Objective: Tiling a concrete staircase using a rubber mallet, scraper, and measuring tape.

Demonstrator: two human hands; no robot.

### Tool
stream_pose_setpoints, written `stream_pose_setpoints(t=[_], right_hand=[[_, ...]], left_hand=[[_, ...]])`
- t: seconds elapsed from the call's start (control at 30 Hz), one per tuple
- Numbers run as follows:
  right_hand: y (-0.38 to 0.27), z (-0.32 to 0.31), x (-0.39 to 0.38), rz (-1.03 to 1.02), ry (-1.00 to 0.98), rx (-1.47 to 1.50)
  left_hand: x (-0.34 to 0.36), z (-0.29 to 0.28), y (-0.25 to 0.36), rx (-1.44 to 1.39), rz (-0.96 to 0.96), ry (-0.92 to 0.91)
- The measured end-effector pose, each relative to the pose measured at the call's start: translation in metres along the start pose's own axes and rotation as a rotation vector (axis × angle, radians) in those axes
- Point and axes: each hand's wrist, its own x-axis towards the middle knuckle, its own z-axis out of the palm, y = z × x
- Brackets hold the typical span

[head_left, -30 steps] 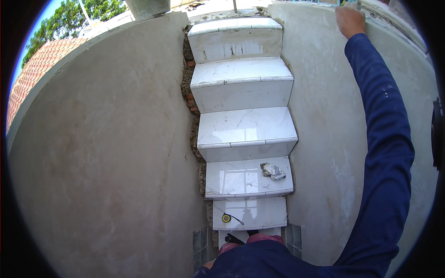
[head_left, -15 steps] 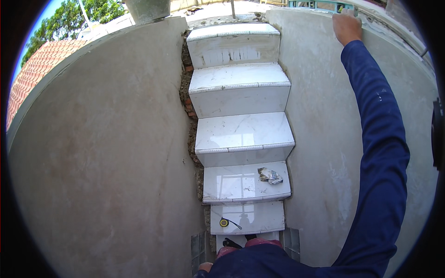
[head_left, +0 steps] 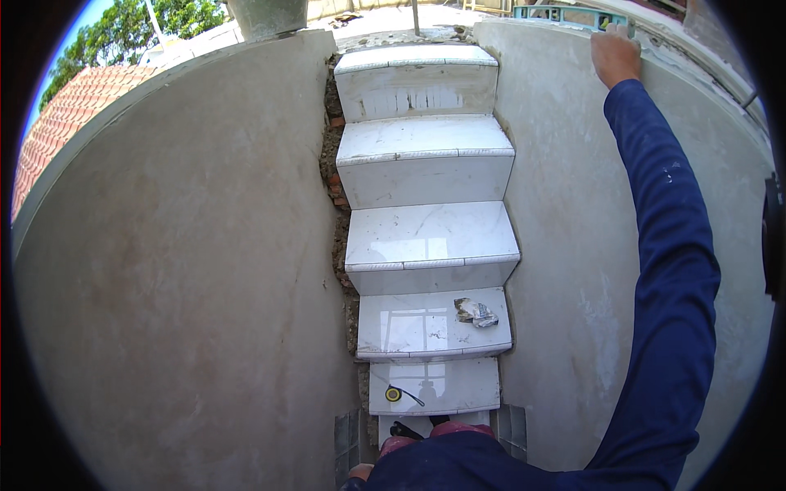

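My right arm, in a dark blue sleeve, reaches up along the right wall. At the wall's top edge my right hand [head_left: 616, 57] is closed, fingers curled at the near end of a teal spirit level [head_left: 565, 14] lying along the wall top. Low in the view, only a small part of my left hand [head_left: 361, 471] shows beside my body, and its fingers are hidden. Before me a staircase of glossy white tile [head_left: 432, 231] climbs between two plastered walls. A yellow and black tape measure [head_left: 394, 394] with a strap rests on a low step.
A crumpled wrapper [head_left: 476, 313] lies one step above the tape. Rough brick and mortar [head_left: 335, 182] fill a gap along the left wall [head_left: 180, 245]. Grey tiled strips [head_left: 347, 442] flank the lowest step. A bucket-like container [head_left: 268, 18] stands on the left wall's top.
The view has shifted slightly. My right hand stays at the end of the spirit level, and the tape measure and wrapper lie where they were.
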Motion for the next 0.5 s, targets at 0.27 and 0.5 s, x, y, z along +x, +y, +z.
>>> stream_pose_setpoints(t=[0.27, 0.5], right_hand=[[-0.003, -0.003, 0.002, 0.003, -0.007, 0.001], [-0.002, -0.004, 0.002, 0.015, -0.013, 0.012]], left_hand=[[0.024, 0.081, -0.059, 0.473, 0.557, 1.122], [0.04, 0.095, -0.07, 0.454, 0.534, 1.143]])
